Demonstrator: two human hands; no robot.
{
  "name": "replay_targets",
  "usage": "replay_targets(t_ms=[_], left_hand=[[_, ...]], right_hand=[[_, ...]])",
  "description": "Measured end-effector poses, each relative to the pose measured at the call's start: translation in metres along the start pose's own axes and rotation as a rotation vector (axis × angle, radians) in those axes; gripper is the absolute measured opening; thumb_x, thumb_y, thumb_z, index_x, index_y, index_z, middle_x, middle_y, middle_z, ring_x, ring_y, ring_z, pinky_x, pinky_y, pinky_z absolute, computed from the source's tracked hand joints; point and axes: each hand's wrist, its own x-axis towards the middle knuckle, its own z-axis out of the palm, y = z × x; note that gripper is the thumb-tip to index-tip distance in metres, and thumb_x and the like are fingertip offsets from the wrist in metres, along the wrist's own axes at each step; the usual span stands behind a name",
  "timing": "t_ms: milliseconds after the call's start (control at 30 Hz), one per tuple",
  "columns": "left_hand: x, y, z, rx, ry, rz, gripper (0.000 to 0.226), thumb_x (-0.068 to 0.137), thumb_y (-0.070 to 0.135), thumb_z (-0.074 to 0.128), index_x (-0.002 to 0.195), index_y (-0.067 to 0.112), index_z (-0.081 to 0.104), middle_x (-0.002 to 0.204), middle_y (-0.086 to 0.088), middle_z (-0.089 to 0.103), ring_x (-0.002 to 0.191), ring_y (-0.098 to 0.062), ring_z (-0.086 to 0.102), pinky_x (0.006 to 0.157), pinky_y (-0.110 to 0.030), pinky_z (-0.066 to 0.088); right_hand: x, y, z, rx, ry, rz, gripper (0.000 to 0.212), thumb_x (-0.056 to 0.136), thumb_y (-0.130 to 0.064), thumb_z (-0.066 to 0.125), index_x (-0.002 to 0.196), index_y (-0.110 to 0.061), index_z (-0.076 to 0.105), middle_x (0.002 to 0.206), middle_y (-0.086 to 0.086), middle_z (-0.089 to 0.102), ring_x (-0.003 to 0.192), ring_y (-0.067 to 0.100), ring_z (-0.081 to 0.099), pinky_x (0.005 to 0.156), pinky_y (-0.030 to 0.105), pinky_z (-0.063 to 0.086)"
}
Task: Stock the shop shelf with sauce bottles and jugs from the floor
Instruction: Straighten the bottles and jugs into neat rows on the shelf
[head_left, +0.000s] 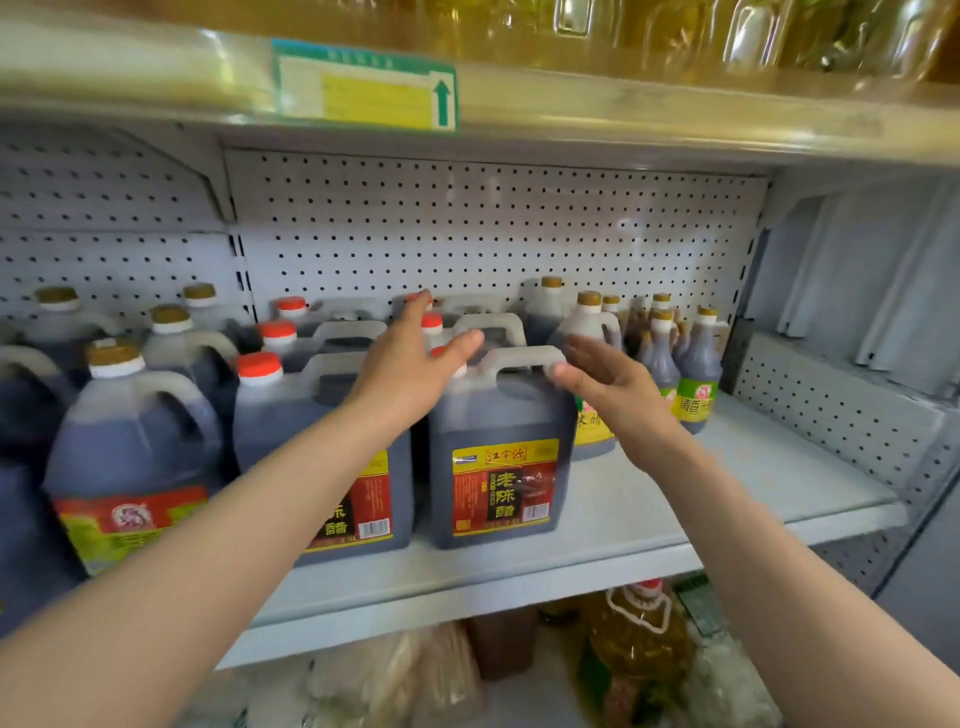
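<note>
A dark vinegar jug (501, 447) with a red and yellow label stands upright at the front of the white shelf (649, 525). My left hand (415, 358) hovers over its cap with fingers spread and straight. My right hand (602, 379) is beside the jug's white handle (524, 358), fingers relaxed, the thumb tip close to the handle's end. Neither hand grips anything. More red-capped jugs (291, 410) stand in rows to the left and behind.
Gold-capped jugs (130, 431) fill the shelf's left part. Small dark bottles (696, 364) stand at the back right. Bare shelf lies to the right of the front jug. An upper shelf (571, 109) holds oil bottles; a yellow oil bottle (639, 639) sits below.
</note>
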Motion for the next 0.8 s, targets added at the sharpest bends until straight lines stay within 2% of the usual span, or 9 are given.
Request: replay_targets(t_ms=[100, 133, 233, 300, 467, 567, 667, 733, 800], left_hand=[[0.025, 0.013, -0.012, -0.040, -0.022, -0.105, 0.078, 0.091, 0.055, 0.061, 0.152, 0.015, 0.033, 0.152, -0.002, 0.042, 0.136, -0.018, 0.044, 0.101, -0.024, 0.032], [0.034, 0.017, -0.014, -0.043, -0.026, -0.134, 0.077, 0.093, 0.052, 0.060, 0.154, 0.014, 0.030, 0.154, -0.003, 0.040, 0.137, -0.020, 0.042, 0.099, -0.025, 0.031], [0.059, 0.014, -0.014, -0.094, -0.072, -0.254, 0.079, 0.095, 0.052, 0.058, 0.154, 0.009, 0.028, 0.155, -0.004, 0.038, 0.139, -0.024, 0.041, 0.102, -0.028, 0.031], [0.073, 0.008, -0.012, -0.130, -0.116, -0.328, 0.081, 0.093, 0.055, 0.059, 0.152, 0.007, 0.031, 0.153, -0.004, 0.041, 0.137, -0.026, 0.043, 0.111, -0.035, 0.034], [0.092, 0.005, -0.005, -0.207, -0.216, -0.477, 0.069, 0.094, 0.051, 0.060, 0.148, 0.016, 0.039, 0.151, -0.004, 0.042, 0.137, -0.035, 0.040, 0.100, -0.055, 0.043], [0.100, 0.005, 0.000, -0.280, -0.221, -0.589, 0.062, 0.096, 0.049, 0.058, 0.148, 0.022, 0.036, 0.148, -0.003, 0.043, 0.133, -0.036, 0.043, 0.101, -0.069, 0.039], [0.107, -0.003, 0.005, -0.309, -0.204, -0.631, 0.050, 0.097, 0.050, 0.056, 0.138, 0.024, 0.043, 0.137, -0.004, 0.051, 0.106, -0.030, 0.056, 0.097, -0.069, 0.043], [0.109, -0.009, 0.011, -0.272, -0.207, -0.656, 0.058, 0.093, 0.054, 0.058, 0.140, 0.023, 0.043, 0.145, -0.008, 0.048, 0.120, -0.035, 0.054, 0.096, -0.070, 0.043], [0.112, -0.014, 0.017, -0.209, -0.237, -0.648, 0.069, 0.090, 0.060, 0.058, 0.145, 0.021, 0.041, 0.153, -0.009, 0.039, 0.135, -0.040, 0.043, 0.097, -0.069, 0.042]], right_hand=[[0.021, -0.027, 0.008, -0.070, 0.029, 0.000, 0.054, 0.090, -0.027, 0.073, 0.138, -0.012, 0.056, 0.125, -0.004, 0.064, 0.108, -0.002, 0.061, 0.076, 0.008, 0.050], [0.030, -0.031, 0.010, -0.109, 0.040, 0.012, 0.054, 0.090, -0.032, 0.074, 0.137, -0.013, 0.057, 0.127, -0.003, 0.064, 0.110, 0.002, 0.061, 0.080, 0.010, 0.051], [0.055, -0.036, 0.015, -0.232, 0.047, 0.080, 0.067, 0.078, -0.056, 0.077, 0.133, -0.020, 0.063, 0.128, -0.004, 0.067, 0.116, 0.012, 0.062, 0.104, 0.035, 0.050], [0.068, -0.039, 0.017, -0.300, 0.024, 0.133, 0.072, 0.072, -0.065, 0.076, 0.130, -0.024, 0.066, 0.125, -0.004, 0.068, 0.115, 0.014, 0.062, 0.106, 0.040, 0.050], [0.095, -0.039, 0.026, -0.433, -0.099, 0.156, 0.043, 0.090, -0.047, 0.069, 0.124, -0.020, 0.068, 0.110, 0.000, 0.067, 0.099, 0.017, 0.060, 0.074, 0.022, 0.048], [0.107, -0.037, 0.034, -0.478, -0.166, 0.177, 0.051, 0.092, -0.050, 0.066, 0.135, -0.023, 0.062, 0.123, -0.002, 0.064, 0.106, 0.015, 0.055, 0.085, 0.022, 0.044], [0.120, -0.034, 0.041, -0.532, -0.207, 0.167, 0.044, 0.096, -0.047, 0.062, 0.134, -0.024, 0.063, 0.131, -0.004, 0.062, 0.117, 0.017, 0.056, 0.105, 0.028, 0.043], [0.125, -0.033, 0.044, -0.576, -0.229, 0.144, 0.040, 0.097, -0.047, 0.059, 0.132, -0.026, 0.065, 0.132, -0.003, 0.064, 0.119, 0.019, 0.057, 0.107, 0.030, 0.043], [0.126, -0.032, 0.046, -0.603, -0.255, 0.099, 0.037, 0.100, -0.042, 0.056, 0.131, -0.024, 0.065, 0.120, -0.004, 0.065, 0.109, 0.013, 0.056, 0.093, 0.022, 0.041]])
